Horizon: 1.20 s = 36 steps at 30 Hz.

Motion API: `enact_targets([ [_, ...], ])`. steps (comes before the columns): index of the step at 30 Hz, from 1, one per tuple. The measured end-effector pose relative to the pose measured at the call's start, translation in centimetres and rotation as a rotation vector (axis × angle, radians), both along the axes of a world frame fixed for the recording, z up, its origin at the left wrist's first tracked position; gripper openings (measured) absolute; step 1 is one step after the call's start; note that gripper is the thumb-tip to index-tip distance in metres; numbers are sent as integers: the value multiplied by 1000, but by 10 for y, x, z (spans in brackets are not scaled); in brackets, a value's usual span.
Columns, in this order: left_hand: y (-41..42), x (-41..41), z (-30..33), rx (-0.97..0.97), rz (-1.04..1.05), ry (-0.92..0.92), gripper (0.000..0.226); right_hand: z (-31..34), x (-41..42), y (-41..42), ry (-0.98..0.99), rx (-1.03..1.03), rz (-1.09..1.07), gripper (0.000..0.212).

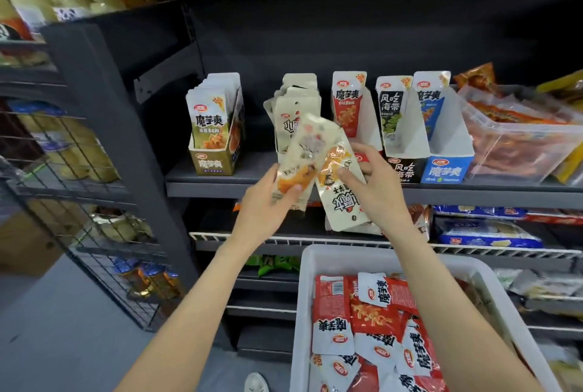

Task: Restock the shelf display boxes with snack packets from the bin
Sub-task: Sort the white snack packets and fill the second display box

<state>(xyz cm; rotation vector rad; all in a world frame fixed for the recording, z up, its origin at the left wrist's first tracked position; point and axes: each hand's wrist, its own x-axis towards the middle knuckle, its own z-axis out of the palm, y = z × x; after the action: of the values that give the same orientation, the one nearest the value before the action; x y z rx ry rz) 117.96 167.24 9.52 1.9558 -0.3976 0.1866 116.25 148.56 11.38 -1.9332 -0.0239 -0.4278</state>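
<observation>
Left hand (268, 199) at centre frame, closed with thumb on top around the lower end of a blurred cream and orange plastic snack packet (299, 164), tilted up toward the shelf. Right hand (372, 183) just right of it, fingers curled over the upper part of a cream plastic snack packet with black lettering (342, 199), hanging upside down and overlapping the first packet. Both packets held in front of the cream display box (295, 107) at centre of the dark grey metal shelf (202, 184), stocked with upright matching packets. To the left on the same shelf, olive-green cardboard display box (213, 161), full. To the right, red cardboard display box (347, 104) with one packet visible, then black cardboard display box (400, 167) and blue cardboard display box (446, 170), each showing a single upright packet at the back. Clear plastic tub of orange-red packets (517, 136) at far right of the shelf. White plastic bin (303, 312) at lower right of the frame, holding loose red and white snack packets (372, 322). Wire rack with jars (63, 151) at left of frame, blurred.
</observation>
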Motion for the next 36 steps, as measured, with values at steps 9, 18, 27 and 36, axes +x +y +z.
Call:
enact_targets([
  [9, -7, 64, 45, -156, 180, -96, 52, 12, 1, -15, 36, 21, -6, 47],
  [18, -23, 86, 40, 106, 199, -270, 62, 13, 3, -27, 3, 75, 22, 42],
  [27, -14, 91, 28, 199, 118, -290, 30, 21, 13, -39, -293, -497, -167, 22],
  [36, 0, 89, 29, 197, 180, -317, 43, 74, 38, -21, -514, -1085, -71, 27],
])
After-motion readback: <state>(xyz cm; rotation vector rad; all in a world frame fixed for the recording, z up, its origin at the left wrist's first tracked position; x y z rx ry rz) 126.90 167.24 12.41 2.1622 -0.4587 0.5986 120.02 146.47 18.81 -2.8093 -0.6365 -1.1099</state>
